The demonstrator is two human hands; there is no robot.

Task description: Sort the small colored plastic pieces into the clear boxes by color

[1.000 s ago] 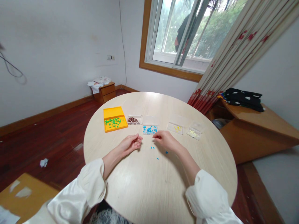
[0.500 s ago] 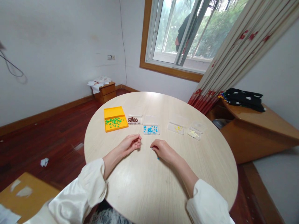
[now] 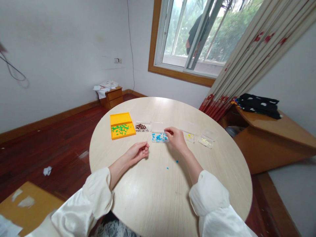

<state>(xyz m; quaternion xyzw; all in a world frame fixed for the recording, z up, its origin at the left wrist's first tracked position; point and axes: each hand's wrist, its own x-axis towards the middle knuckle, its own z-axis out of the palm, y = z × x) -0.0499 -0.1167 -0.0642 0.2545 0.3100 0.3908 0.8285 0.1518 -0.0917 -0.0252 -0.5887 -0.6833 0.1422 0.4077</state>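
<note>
Left hand: the person's left hand (image 3: pixel 138 152) rests near the tabletop (image 3: pixel 148 197), fingers loosely curled toward the thumb; whether they close on anything cannot be told. It has barely moved over the last second.
Right hand: the right hand (image 3: pixel 177 140) has just gone from the near tabletop to the far side, now over the right end of the blue-piece box. Thumb and finger come together there; whether a piece sits between them cannot be told.
Orange-yellow case: farthest left, open, its lid (image 3: pixel 120 117) on the far side, green pieces (image 3: pixel 120 129) scattered in the near half.
Brown-piece box: a clear box (image 3: pixel 149 127) just right of the case, dark-brown pieces (image 3: pixel 141 127) gathered mostly toward its left.
Blue-piece box: a clear box (image 3: pixel 160 142) between the brown and yellow ones, slightly nearer, holding blue pieces (image 3: pixel 158 136); its right end is partly covered by the right hand.
Loose blue pieces: two remain on the near tabletop, one (image 3: pixel 167 168) left of and nearer than the other (image 3: pixel 177 161). A pair seen there a second ago is gone, so fewer strays lie outside the box.
Yellow-piece box: a clear box (image 3: pixel 193 140) right of the right hand, partly hidden, with a few yellow pieces (image 3: pixel 190 135).
Pale-yellow-piece box: the rightmost clear box (image 3: pixel 210 147), pale pieces (image 3: pixel 205 141) inside.
</note>
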